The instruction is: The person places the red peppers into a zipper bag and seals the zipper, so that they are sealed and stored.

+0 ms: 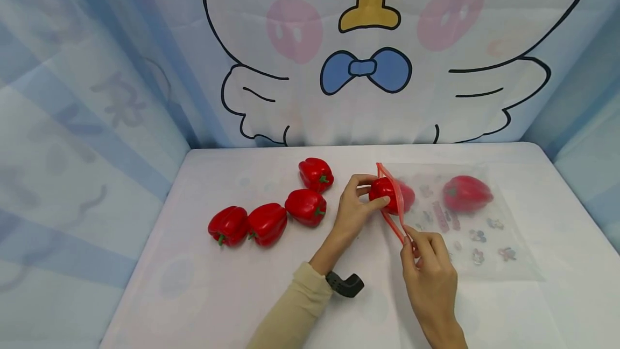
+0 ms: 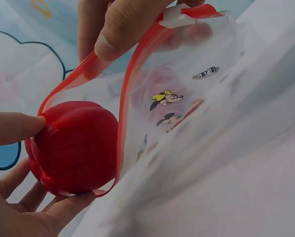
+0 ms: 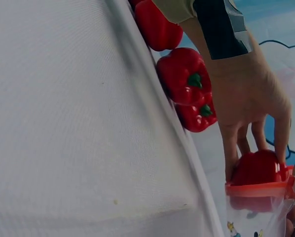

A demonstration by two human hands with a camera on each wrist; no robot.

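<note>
My left hand (image 1: 356, 203) grips a red bell pepper (image 2: 78, 148), its fingers and thumb spread around it. The pepper sits partly inside the mouth of a clear zip bag (image 1: 484, 252) with a red-orange rim and cartoon prints. With thumb and fingers my right hand (image 1: 431, 268) pinches the near part of that rim, and the mouth gapes around the pepper. A white slider (image 2: 177, 17) shows beside the right fingers in the left wrist view. Deeper in the bag lies another red pepper (image 1: 467, 194), seen through the film.
Several red bell peppers with green stems rest on the white table (image 1: 194, 295) left of my hands, the farthest pepper (image 1: 316, 174) toward the back and the leftmost pepper (image 1: 229, 225) nearer. A cartoon-printed curtain (image 1: 363, 112) hangs behind the table.
</note>
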